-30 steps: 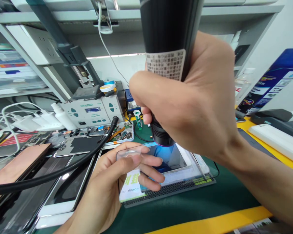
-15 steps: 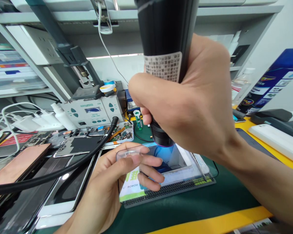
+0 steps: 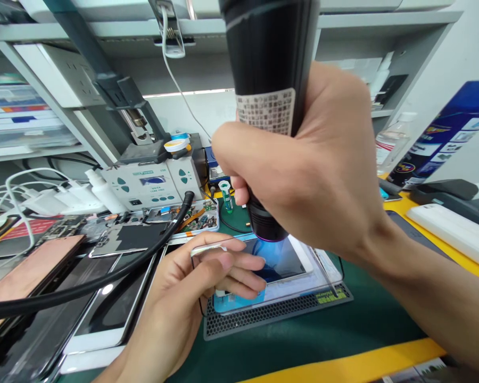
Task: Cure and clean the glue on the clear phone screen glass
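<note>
My right hand [image 3: 315,175] is wrapped round a thick black torch-like lamp [image 3: 269,64] with a printed label, held upright with its head pointing down. Violet-blue light falls from it onto a white phone [image 3: 283,260] lying on a black perforated mat [image 3: 271,314]. My left hand [image 3: 183,303] pinches a clear glass sheet [image 3: 207,247] at its near-left corner, thumb on top and fingers underneath, holding it over the phone. The lamp's head hangs just above the glass, right of my left fingers.
A grey rework station [image 3: 151,183] stands behind, with a white bottle [image 3: 101,191] and a tray of small parts [image 3: 191,215]. A black hose [image 3: 104,276] crosses phones and panels [image 3: 104,314] at left. White chargers and cables [image 3: 32,199] lie far left. A blue box [image 3: 443,138] leans at right.
My left hand has tilted the glass sheet flatter and drawn it slightly down; the green-and-white card under it no longer shows. The lamp has shifted a little.
</note>
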### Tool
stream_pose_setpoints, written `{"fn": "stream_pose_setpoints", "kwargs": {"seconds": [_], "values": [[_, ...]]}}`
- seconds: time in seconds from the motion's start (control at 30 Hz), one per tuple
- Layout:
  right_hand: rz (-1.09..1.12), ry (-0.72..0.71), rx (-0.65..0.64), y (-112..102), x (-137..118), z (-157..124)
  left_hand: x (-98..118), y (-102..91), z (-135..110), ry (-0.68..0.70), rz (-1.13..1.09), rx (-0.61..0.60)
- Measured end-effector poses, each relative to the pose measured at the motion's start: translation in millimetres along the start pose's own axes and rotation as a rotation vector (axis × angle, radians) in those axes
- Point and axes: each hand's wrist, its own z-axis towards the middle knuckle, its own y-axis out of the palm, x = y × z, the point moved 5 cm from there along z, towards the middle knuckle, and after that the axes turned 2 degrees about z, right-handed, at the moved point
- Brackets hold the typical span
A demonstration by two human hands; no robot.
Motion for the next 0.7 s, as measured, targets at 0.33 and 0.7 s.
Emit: {"fn": "stream_pose_setpoints", "kwargs": {"seconds": [0.33, 0.7], "values": [[0.082, 0.056, -0.052, 2.6, 2.1, 1.4, -2.8, -7.3, 0.3, 0.099, 0.136, 0.037], [0.130, 0.119, -0.128, 2.8, 12.6, 5.0, -5.9, -7.8, -0.4, 0.129, 0.096, 0.051]]}}
